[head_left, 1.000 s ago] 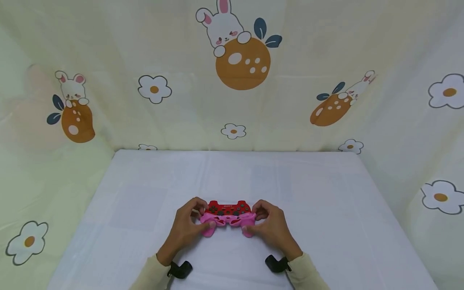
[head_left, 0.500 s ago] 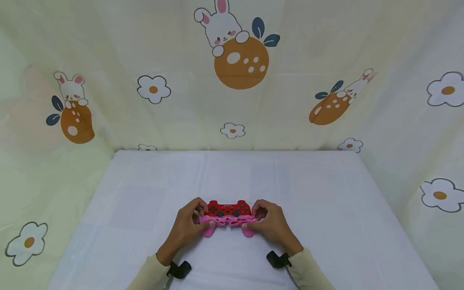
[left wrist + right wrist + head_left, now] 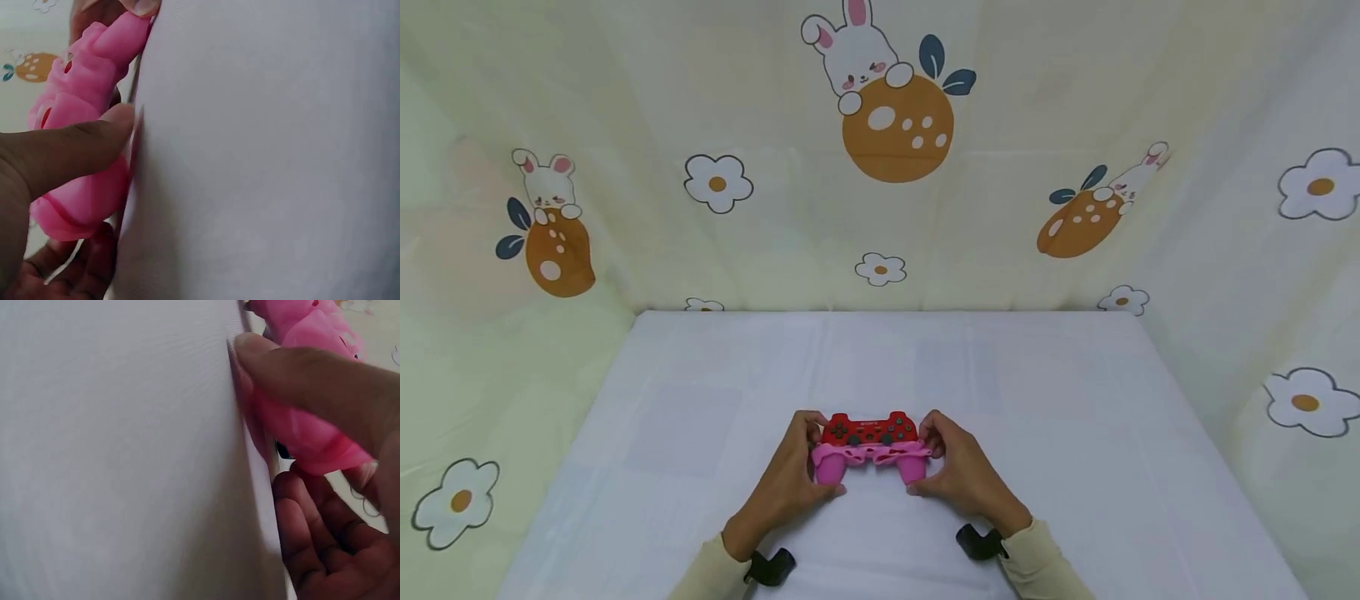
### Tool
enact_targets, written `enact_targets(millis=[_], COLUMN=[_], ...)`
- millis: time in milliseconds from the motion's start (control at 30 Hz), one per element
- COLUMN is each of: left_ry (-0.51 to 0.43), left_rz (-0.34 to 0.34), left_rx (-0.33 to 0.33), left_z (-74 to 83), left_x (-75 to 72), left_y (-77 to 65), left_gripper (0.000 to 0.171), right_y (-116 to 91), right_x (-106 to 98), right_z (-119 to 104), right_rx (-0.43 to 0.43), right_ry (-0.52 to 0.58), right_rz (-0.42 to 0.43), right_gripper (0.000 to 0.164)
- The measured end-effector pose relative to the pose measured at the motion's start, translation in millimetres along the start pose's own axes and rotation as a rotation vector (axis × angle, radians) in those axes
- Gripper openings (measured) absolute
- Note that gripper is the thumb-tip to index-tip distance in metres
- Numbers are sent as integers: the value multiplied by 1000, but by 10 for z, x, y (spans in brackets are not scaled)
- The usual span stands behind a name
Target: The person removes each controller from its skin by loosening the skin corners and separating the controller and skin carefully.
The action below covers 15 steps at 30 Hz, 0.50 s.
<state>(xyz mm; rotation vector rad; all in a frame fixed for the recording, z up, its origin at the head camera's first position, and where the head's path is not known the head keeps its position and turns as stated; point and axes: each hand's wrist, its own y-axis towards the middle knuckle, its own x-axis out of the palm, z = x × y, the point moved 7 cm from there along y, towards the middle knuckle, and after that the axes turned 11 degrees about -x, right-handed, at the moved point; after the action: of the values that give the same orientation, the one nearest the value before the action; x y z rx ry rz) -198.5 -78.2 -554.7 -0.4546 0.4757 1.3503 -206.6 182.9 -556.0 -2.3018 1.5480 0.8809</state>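
Note:
A red game controller lies near the front of the white table, its upper face with buttons and sticks bare. A pink silicone cover wraps its two handles, with a bunched edge across the front below the sticks. My left hand grips the cover's left side, fingers at the outer edge and thumb near the handle's tip. On the other side my right hand holds the cover the same way. In the left wrist view the thumb lies across the pink cover; the right wrist view shows the cover between thumb and fingers.
The white cloth-covered table spreads around the hands. Behind it hangs a curtain printed with rabbits and flowers. Black wrist cameras sit on the left wrist and the right wrist.
Both thumbs have slid down towards the handle tips, so more of the pink handles shows. The cover's bunched front edge now looks flatter. The controller has barely moved.

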Motion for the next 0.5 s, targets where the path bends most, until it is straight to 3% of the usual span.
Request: enact_targets(millis=[133, 300, 400, 500], left_ry=[-132, -330, -389, -439], left_rz=[15, -13, -16, -6], left_rx=[-23, -70, -80, -73], left_z=[-81, -139, -133, -123], left_x=[-32, -55, -64, -78], left_y=[22, 48, 62, 76], left_gripper=[93, 87, 84, 80], right_y=[-5, 20, 47, 70], right_x=[-35, -31, -30, -27], right_z=[41, 127, 163, 189], right_rx=[-11, 16, 14, 25], right_ry=[76, 290, 399, 440], right_rz=[38, 64, 90, 97], right_gripper=[68, 65, 65, 65])
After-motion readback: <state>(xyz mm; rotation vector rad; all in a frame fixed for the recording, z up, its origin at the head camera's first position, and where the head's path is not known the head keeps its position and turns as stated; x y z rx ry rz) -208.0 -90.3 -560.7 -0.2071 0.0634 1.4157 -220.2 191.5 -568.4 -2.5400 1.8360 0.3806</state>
